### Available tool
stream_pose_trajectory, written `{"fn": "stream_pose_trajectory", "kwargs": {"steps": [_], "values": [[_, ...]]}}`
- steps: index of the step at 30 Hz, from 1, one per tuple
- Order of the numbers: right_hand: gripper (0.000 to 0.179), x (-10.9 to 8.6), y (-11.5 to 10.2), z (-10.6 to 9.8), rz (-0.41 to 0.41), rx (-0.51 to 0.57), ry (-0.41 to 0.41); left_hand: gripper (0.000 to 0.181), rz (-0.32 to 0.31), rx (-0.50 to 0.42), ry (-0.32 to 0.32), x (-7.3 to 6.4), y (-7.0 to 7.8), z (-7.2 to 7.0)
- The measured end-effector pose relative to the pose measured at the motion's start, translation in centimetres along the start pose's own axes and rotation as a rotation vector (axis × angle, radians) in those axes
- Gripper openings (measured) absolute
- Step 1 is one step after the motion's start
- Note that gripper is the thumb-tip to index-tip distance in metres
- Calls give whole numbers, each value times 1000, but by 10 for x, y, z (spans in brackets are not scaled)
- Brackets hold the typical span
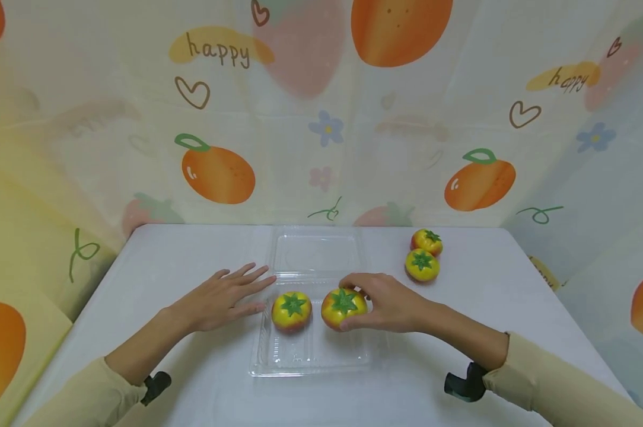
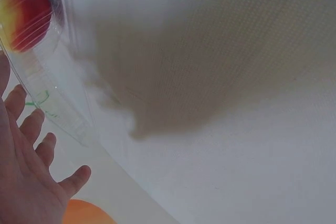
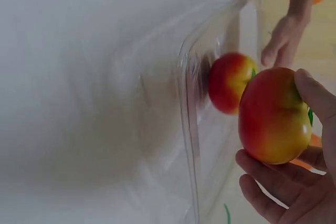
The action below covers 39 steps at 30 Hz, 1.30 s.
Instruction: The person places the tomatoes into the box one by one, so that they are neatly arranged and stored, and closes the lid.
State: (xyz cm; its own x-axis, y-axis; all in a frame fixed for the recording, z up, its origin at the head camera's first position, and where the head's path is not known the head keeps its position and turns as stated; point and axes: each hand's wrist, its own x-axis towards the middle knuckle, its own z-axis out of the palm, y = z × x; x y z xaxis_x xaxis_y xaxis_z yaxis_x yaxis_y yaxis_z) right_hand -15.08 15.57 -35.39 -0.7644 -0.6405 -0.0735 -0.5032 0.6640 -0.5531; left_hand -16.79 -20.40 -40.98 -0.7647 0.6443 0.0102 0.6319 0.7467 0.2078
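My right hand (image 1: 388, 302) grips a yellow-and-red artificial tomato (image 1: 344, 308) with a green star-shaped top, thumb on the near side and fingers on the far side. In the right wrist view this tomato (image 3: 275, 116) is held over the clear plastic box (image 1: 284, 369). A second, similar tomato (image 1: 292, 311) sits in the left part of the box. Beside the box's left edge is my left hand (image 1: 220, 299), fingers spread and holding nothing. The left wrist view shows that hand (image 2: 31, 166) close to the box's clear wall.
The box's clear lid (image 1: 317, 252) lies folded back toward the far edge of the white table (image 1: 193, 379). Two more tomatoes stand at the back right, the nearer one (image 1: 422, 265) against the farther one (image 1: 427, 242). A fruit-printed cloth (image 1: 353, 148) hangs behind.
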Motion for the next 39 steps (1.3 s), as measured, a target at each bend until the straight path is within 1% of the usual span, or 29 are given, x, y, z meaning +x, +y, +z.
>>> {"fn": "stream_pose_trajectory", "kwargs": {"steps": [5, 7, 11, 18, 23, 29, 39], "values": [[57, 9, -12, 11, -68, -23, -54, 63, 5, 1, 0, 1, 0, -1], [57, 11, -16, 16, -81, -33, -73, 63, 6, 5, 0, 1, 0, -1], [58, 16, -22, 25, -78, -45, -109, 63, 1, 2, -2, 0, 0, -1], [49, 25, -29, 36, -91, -53, -157, 63, 6, 5, 5, 0, -2, -1], [49, 31, -35, 43, -95, -99, -192, 62, 7, 6, 14, 0, -2, -1], [54, 39, -39, 51, -91, -163, -205, 63, 2, -10, 14, -1, -2, 1], [54, 46, -47, 60, -89, -155, -217, 62, 1, -13, 9, -1, 0, 1]]}}
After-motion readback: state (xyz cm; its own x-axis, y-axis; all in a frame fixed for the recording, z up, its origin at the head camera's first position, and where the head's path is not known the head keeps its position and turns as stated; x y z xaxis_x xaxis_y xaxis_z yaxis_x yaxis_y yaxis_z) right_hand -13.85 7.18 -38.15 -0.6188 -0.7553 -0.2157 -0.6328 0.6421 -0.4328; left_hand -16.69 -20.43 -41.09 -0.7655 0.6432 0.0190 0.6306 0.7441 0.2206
